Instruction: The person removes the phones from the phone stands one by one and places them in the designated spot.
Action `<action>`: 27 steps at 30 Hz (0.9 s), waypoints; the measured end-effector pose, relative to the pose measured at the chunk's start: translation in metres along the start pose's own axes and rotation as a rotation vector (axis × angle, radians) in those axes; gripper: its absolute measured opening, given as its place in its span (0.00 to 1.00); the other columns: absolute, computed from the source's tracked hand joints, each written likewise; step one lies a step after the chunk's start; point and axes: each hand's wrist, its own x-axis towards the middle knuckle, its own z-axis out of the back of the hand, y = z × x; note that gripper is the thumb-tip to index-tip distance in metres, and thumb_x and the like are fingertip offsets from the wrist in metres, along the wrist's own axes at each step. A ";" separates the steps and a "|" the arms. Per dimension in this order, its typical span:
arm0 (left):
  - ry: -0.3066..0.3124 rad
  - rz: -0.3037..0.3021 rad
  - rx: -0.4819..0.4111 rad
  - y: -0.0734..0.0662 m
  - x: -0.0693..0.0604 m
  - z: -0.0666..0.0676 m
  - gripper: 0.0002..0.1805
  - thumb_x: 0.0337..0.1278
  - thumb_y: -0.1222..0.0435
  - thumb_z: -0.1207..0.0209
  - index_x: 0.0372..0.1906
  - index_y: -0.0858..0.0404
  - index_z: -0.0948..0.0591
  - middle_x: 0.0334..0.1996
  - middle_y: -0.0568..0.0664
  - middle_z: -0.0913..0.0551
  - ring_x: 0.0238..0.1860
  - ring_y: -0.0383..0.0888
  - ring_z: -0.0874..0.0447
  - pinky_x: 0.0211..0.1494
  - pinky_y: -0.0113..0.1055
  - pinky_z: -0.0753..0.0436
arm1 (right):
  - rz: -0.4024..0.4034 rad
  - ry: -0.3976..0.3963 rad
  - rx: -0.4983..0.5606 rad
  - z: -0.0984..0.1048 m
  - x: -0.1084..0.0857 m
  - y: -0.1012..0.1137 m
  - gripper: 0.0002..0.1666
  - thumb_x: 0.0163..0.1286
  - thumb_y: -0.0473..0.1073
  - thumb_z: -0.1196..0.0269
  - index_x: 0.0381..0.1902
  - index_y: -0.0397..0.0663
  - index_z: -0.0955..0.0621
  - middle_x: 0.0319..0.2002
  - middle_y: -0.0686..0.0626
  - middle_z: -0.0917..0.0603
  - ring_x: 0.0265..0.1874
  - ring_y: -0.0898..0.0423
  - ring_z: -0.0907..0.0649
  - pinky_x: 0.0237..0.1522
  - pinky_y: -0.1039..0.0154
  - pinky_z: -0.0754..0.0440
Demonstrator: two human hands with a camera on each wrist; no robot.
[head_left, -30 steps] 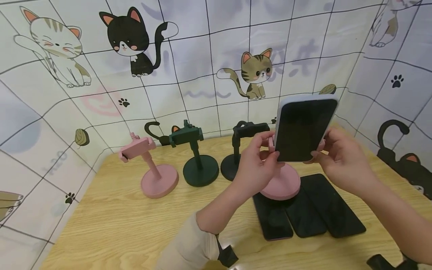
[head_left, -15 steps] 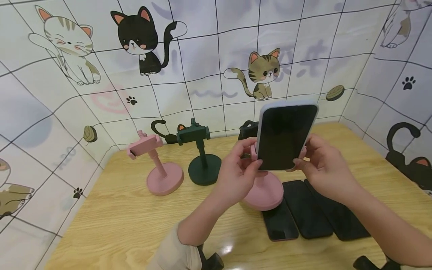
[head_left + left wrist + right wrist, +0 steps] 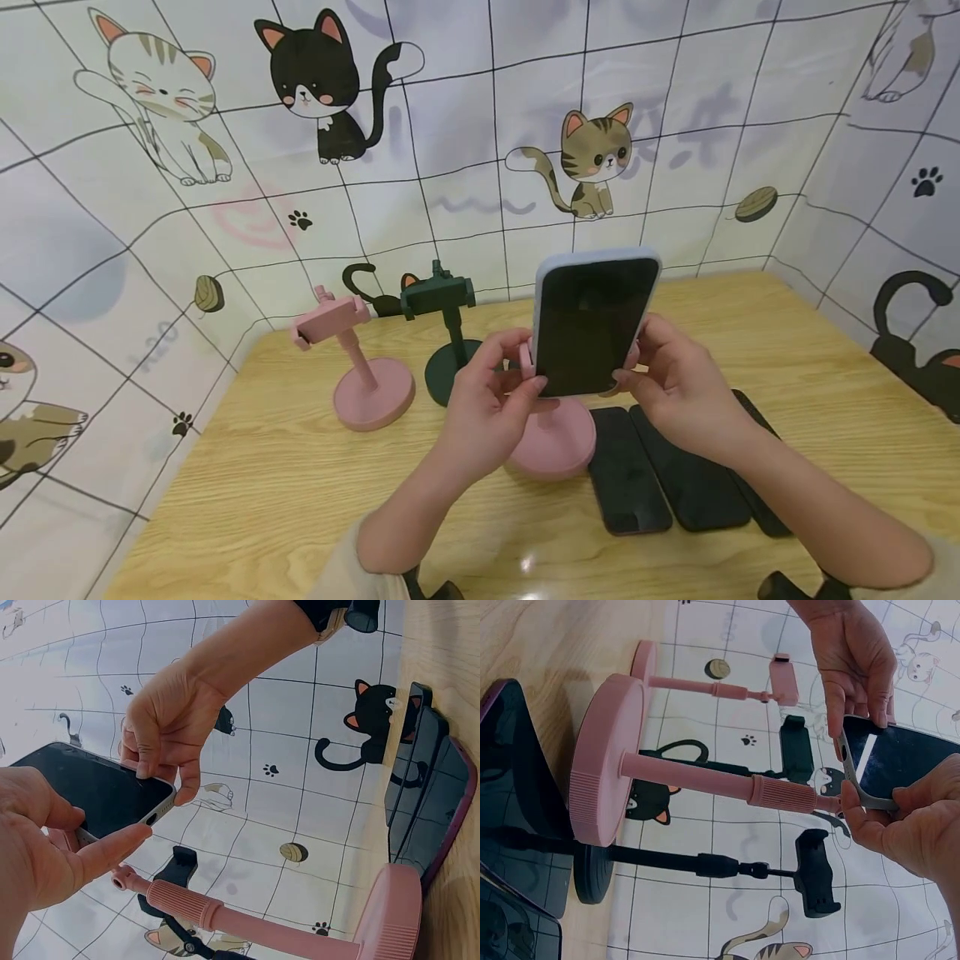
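A smartphone [image 3: 596, 325] with a pale blue edge and dark screen stands tilted at the top of a pink phone stand [image 3: 555, 442]. My left hand [image 3: 487, 408] grips its lower left corner, thumb on the front, beside the pink clamp end. At the lower right corner my right hand [image 3: 686, 392] pinches phone and clamp between thumb and fingers. In the right wrist view, the stand's pole [image 3: 720, 780] runs from the round base to the hands. The phone hides most of the clamp in the head view.
Another pink stand [image 3: 375, 392] and a dark green stand [image 3: 438, 296] are at the back left. A black stand [image 3: 817, 874] shows in the right wrist view. Flat on the wooden table lie three dark phones [image 3: 630, 475], right of the held stand's base.
Both hands have carried the phone and pink stand left and toward me in the head view. The base has shifted from overlapping the flat phones to their left.
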 end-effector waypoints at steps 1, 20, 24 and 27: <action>-0.004 0.001 -0.002 0.000 -0.002 0.001 0.21 0.54 0.82 0.50 0.53 0.66 0.32 0.41 0.58 0.30 0.42 0.52 0.19 0.36 0.37 0.19 | 0.002 0.008 0.001 -0.001 0.000 0.000 0.25 0.53 0.14 0.50 0.47 0.35 0.31 0.32 0.50 0.30 0.32 0.59 0.24 0.33 0.68 0.20; -0.022 0.007 -0.044 0.003 -0.023 0.013 0.20 0.51 0.85 0.50 0.50 0.70 0.32 0.42 0.62 0.30 0.42 0.57 0.20 0.36 0.40 0.19 | 0.009 0.099 0.040 -0.018 -0.003 -0.003 0.27 0.55 0.15 0.49 0.51 0.37 0.32 0.32 0.49 0.28 0.29 0.57 0.23 0.32 0.64 0.19; -0.018 0.004 -0.048 0.006 -0.026 0.014 0.20 0.50 0.86 0.50 0.49 0.70 0.33 0.42 0.62 0.31 0.42 0.58 0.20 0.36 0.40 0.19 | 0.005 0.102 0.039 -0.020 -0.005 -0.004 0.27 0.55 0.15 0.49 0.51 0.38 0.32 0.32 0.49 0.29 0.29 0.57 0.23 0.32 0.64 0.19; -0.007 -0.009 -0.049 0.008 -0.029 0.014 0.19 0.49 0.86 0.51 0.48 0.71 0.33 0.42 0.64 0.31 0.41 0.59 0.20 0.35 0.40 0.18 | -0.014 0.114 0.054 -0.021 -0.007 -0.004 0.27 0.56 0.16 0.49 0.52 0.39 0.32 0.33 0.49 0.28 0.29 0.57 0.24 0.32 0.63 0.19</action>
